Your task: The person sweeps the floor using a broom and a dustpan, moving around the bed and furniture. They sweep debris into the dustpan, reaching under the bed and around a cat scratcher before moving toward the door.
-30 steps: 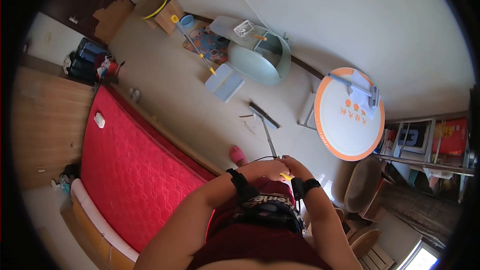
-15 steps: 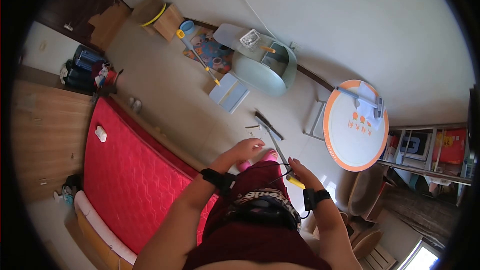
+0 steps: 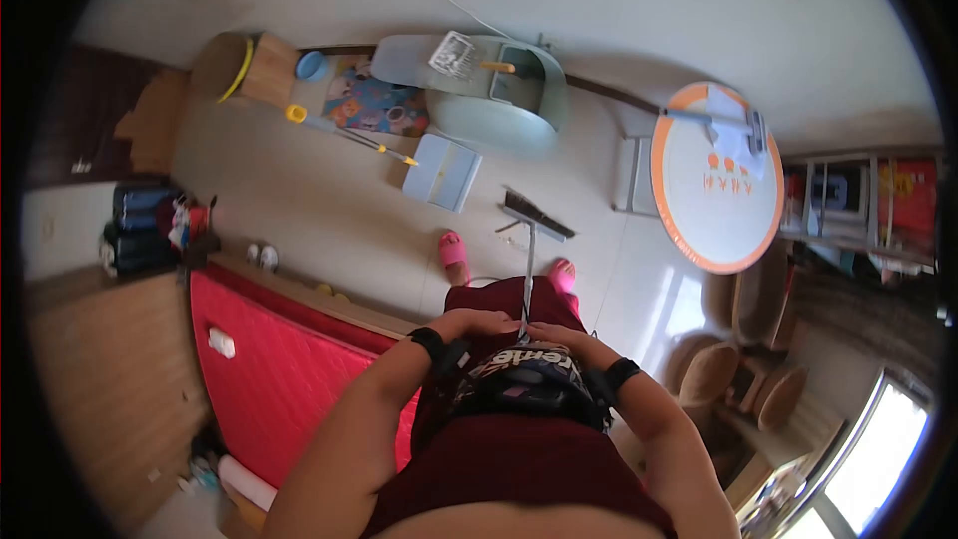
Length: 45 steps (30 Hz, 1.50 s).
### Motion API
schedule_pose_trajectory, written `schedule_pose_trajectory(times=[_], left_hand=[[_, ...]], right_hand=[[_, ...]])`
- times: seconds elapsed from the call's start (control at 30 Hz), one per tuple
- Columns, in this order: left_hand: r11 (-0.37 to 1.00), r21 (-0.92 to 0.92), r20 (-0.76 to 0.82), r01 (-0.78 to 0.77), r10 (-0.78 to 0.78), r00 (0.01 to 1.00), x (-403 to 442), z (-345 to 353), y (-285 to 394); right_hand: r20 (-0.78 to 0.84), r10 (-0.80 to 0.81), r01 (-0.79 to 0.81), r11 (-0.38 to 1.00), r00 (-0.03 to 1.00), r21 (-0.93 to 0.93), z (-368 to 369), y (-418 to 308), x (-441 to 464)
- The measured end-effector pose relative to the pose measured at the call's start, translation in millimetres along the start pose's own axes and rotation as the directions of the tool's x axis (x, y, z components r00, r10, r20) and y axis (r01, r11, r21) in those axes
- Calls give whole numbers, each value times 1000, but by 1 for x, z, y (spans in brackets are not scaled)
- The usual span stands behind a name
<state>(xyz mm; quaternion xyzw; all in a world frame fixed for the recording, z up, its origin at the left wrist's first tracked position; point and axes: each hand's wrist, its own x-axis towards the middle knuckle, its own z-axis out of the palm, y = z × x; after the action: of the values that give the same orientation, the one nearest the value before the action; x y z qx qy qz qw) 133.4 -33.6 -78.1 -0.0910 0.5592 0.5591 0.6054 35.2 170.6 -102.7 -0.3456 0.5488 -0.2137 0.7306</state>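
Note:
A broom stands in front of me, its dark bristled head on the floor beside a little debris and its grey handle running up to my waist. My left hand is at the handle's upper end, fingers closed against it from the left. From the other side my right hand is closed on the same handle, close to the left one. Beyond the broom head, a grey-blue dustpan with a long yellow-tipped handle lies on the floor. Black straps circle both wrists.
A red mattress fills the left side. Along the wall are a pale green tub-like container, a blue basin and a patterned mat. A round orange-rimmed table stands right, near shelves and wooden stools.
My left hand, apart from the broom half a second ago, is back at the handle beside my right hand. The handle is more upright in view, and the view has turned.

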Motion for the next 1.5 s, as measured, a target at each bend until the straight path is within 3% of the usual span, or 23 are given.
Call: schedule_pose_trajectory(times=[0.03,0.07,0.2,0.23,0.27,0.37,0.4,0.43,0.5,0.53,0.63,0.73,0.83,0.97,1.07,1.17,1.2,1.27,1.3,1.4,1.43,1.47,1.5], left_hand=[[989,-138,243,-55,87,966,-4,-3,9],[994,-102,206,-36,56,977,-19,0,21],[1000,-12,94,24,-22,995,-85,-26,29],[999,-23,88,32,-30,996,-93,-30,22],[992,103,52,-77,72,996,-93,-36,11],[972,152,131,-177,158,979,-125,-51,18],[918,165,121,-361,344,931,-95,-52,-16],[951,141,181,-276,249,951,-100,-57,-17],[990,114,299,-88,51,953,-115,-71,1],[991,40,289,-131,114,951,-129,-75,11],[961,174,241,-214,169,956,-134,-88,20],[918,367,73,-149,132,989,-152,-83,34],[857,511,-69,-63,113,991,-163,-73,32],[843,523,-56,-122,177,983,-147,-67,2],[908,395,-201,-139,233,951,-135,-71,-6],[776,628,-383,47,256,888,-141,-82,3],[762,646,-351,35,256,901,-140,-87,-2],[732,681,-289,7,260,921,-136,-112,-21],[576,817,-201,20,252,947,-155,-124,-31],[649,749,-205,134,35,978,-192,-142,-48],[674,723,-281,154,83,956,-197,-155,-67],[411,907,-223,93,282,933,-194,-178,-90],[501,851,-298,159,212,931,-212,-181,-86]], right_hand=[[24,99,-102,966,995,237,11,-2,12],[47,197,-196,867,979,458,23,-4,23],[-149,123,66,512,981,857,52,-55,41],[-202,136,136,384,970,913,57,-80,33],[-218,136,161,340,966,926,61,-100,28],[-304,103,279,203,947,938,74,-139,27],[-344,81,328,165,935,930,83,-141,33],[-383,59,374,124,922,919,91,-142,40],[-500,17,491,159,866,856,87,-161,34],[-533,51,524,124,844,842,83,-186,20],[-681,102,666,146,725,731,85,-199,17],[-713,180,671,245,678,700,94,-189,30],[-700,71,667,247,711,703,100,-191,35],[-746,-2,698,357,666,622,124,-178,57],[-735,10,681,368,678,633,143,-175,66],[-672,156,477,591,724,651,164,-172,73],[-740,112,517,646,663,561,175,-156,89],[-722,293,432,640,627,635,186,-147,88],[-662,397,355,612,635,707,186,-143,87],[-472,626,77,550,621,832,182,-152,76],[-408,691,-23,523,597,852,178,-164,69],[-435,668,-8,551,604,835,175,-173,64],[-417,662,25,516,623,856,174,-175,67]])
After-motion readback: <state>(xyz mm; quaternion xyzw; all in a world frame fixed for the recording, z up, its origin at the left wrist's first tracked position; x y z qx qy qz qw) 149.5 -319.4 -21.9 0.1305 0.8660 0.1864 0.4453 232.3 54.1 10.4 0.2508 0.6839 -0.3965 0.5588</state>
